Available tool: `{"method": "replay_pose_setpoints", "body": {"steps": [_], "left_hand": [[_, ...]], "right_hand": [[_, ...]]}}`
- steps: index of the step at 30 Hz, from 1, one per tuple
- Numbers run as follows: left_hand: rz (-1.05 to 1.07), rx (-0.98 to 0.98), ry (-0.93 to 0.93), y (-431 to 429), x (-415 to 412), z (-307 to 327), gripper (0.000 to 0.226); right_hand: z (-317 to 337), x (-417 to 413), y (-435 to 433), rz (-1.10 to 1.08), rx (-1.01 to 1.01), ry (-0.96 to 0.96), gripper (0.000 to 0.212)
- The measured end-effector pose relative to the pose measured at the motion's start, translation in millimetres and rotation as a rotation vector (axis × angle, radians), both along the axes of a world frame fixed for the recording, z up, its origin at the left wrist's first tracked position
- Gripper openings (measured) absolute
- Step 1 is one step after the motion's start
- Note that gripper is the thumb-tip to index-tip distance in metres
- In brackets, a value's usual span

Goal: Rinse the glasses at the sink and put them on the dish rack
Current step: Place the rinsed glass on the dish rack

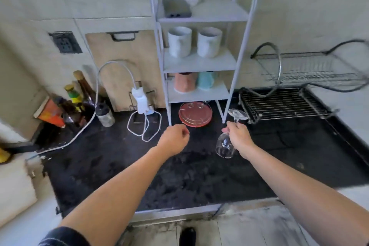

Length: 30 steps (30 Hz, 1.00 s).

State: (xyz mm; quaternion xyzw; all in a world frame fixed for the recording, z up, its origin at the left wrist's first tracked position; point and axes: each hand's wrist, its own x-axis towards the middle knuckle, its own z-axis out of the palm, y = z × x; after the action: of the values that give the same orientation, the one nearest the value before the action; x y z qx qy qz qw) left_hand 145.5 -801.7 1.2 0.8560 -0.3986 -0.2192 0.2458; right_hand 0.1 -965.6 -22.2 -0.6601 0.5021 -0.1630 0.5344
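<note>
My right hand [238, 136] grips a clear wine glass [225, 147] by its stem, held upside down above the black countertop [199, 175]; the foot points up toward the shelf and the bowl hangs below my hand. My left hand [175, 139] hovers beside it with fingers loosely curled and holds nothing. The two-tier wire dish rack [283, 104] stands at the right, with no dishes visible on its tiers. The sink is not in view.
A white shelf unit [199, 62] holding mugs stands just behind my hands, with a red plate [195, 115] under it. Bottles [83, 98], a white charger with its cable [142, 104] and a cutting board [127, 66] fill the back left.
</note>
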Motion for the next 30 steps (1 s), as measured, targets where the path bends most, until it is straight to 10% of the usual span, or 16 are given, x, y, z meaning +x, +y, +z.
{"method": "replay_pose_setpoints", "body": {"steps": [14,22,30], "left_hand": [[-0.375,-0.122,0.019,-235.9,-70.1,13.6,0.025],[-0.136,-0.397,0.087,-353.0,-101.0,7.1,0.053],[0.302,-0.516,0.096,-415.7,-141.7,-16.2,0.024]], "right_hand": [[-4.1,-134.6,-185.7,-0.464,-0.026,0.025,0.027],[-48.2,-175.5,-341.4,-0.569,0.033,-0.019,0.033],[-68.3,-156.5,-480.6,-0.324,-0.085,0.108,0.040]]}}
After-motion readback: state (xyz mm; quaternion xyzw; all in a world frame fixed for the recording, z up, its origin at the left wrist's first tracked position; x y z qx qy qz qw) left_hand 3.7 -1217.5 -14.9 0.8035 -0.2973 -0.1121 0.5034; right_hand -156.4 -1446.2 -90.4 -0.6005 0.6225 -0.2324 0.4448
